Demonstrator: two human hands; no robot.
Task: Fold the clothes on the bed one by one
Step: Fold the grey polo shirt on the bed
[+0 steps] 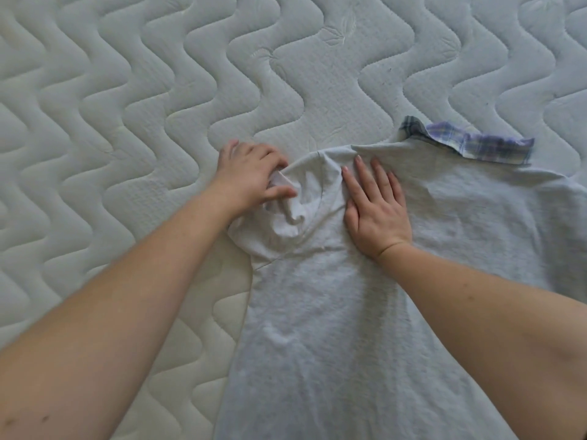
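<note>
1. Clearly the grey shirt point(365, 312) lies spread flat on the quilted mattress point(127, 90), collar end away from the person, so its sleeves can be turned in
2. Its plaid collar point(482, 146) shows at the far edge, marking the neckline; the fold probably gets lined up against it
3. Right hand point(376, 208) lies flat with fingers straight and slightly spread, pressing the shoulder area, likely to pin the body while the sleeve moves
4. Left hand point(251, 176) has its fingers curled round the bunched sleeve point(292, 214), pinching its cuff edge, apparently to draw it over the body
5. Judging by the open body and rumpled sleeve, folding of this garment is only starting
</note>
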